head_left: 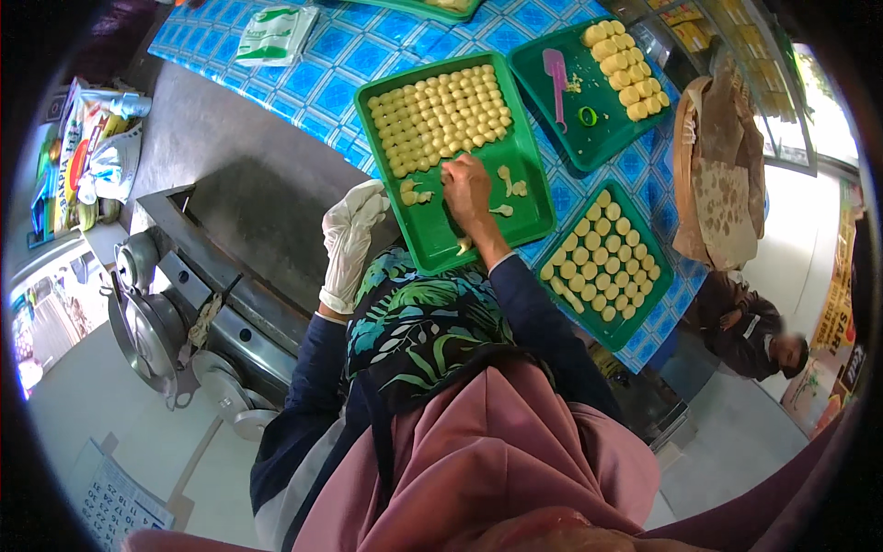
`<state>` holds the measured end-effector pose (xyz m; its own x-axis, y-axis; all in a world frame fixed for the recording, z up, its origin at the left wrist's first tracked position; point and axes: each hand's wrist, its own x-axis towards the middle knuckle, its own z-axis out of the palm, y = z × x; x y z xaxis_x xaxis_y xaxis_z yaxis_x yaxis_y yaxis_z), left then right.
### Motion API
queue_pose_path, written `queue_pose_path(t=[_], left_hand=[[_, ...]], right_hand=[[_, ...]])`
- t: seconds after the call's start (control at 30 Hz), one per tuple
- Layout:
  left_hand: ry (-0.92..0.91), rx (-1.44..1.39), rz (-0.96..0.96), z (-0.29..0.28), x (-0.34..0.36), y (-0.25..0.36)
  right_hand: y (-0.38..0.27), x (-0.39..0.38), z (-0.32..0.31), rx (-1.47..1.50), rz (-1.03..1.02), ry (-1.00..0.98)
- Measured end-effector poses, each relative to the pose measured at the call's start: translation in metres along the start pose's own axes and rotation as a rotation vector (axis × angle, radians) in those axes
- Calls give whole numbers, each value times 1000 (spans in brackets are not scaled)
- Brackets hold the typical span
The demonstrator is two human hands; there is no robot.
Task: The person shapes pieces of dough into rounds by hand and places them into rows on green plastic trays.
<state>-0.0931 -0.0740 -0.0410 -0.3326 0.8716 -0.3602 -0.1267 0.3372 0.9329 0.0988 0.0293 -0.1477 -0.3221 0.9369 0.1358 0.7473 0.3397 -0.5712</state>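
A green tray [432,239] in front of me holds close rows of small pale-yellow dough balls [437,115] in its far part. Over its middle is my bare right hand [469,189], fingers bunched at the near edge of the rows; what they grip, if anything, is hidden. Loose dough scraps [414,192] lie left of this hand, and more scraps [510,182] lie to its right. My left hand [349,239], in a loose white glove, hangs just left of the tray with its fingers curled; its palm is hidden.
A second green tray [589,152] holds flattened dough rounds, a pink spatula [556,87] and a green ring [588,116]. Another tray [612,336] carries spaced rounds. Blue checked cloth [349,55] covers the table. Metal stove [244,336] and pots stand left; a person [759,331] is at right.
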Motion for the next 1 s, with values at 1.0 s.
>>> queue_pose_path(t=[1.0], left_hand=[[-9,-16,3,6,-6,-16]], right_hand=[[-13,-23,-33,730,343,-184]])
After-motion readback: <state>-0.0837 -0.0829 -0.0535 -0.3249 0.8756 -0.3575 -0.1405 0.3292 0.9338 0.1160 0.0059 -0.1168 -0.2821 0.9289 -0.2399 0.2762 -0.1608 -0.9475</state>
